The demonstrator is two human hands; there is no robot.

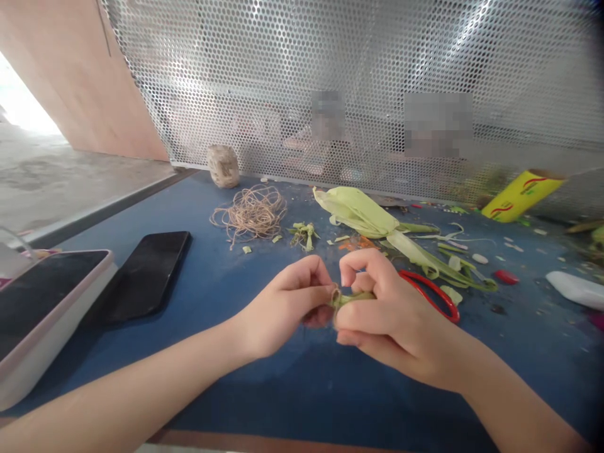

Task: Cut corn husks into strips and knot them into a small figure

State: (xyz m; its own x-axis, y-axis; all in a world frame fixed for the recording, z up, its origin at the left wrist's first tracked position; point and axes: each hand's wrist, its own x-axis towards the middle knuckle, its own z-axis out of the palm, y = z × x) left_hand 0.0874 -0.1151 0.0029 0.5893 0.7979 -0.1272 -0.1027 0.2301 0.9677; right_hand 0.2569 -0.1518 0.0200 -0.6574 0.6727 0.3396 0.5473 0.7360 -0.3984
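Note:
Near the table's front middle, my left hand [299, 292] is closed in a pinch at one end of a small green husk piece [346, 300], where a brown twine loop goes round it. The fingertips hide how the twine runs. My right hand [384, 308] faces it, with bent fingers and thumb around the same green piece. Just behind the hands lies a pale green corn husk [358, 211] with loose leaves. A tangled heap of brown twine [252, 212] and a few small knotted green scraps [304, 234] rest to its left. Red scissor handles [436, 296] show beside my right hand.
On the left are a black phone [151, 277] and a white, pink-edged case [56, 314]. A wrapped roll [223, 166] stands at the back, before a perforated metal screen [283, 82]. To the right lie a yellow tube [519, 196], a white object [576, 290] and scattered scraps.

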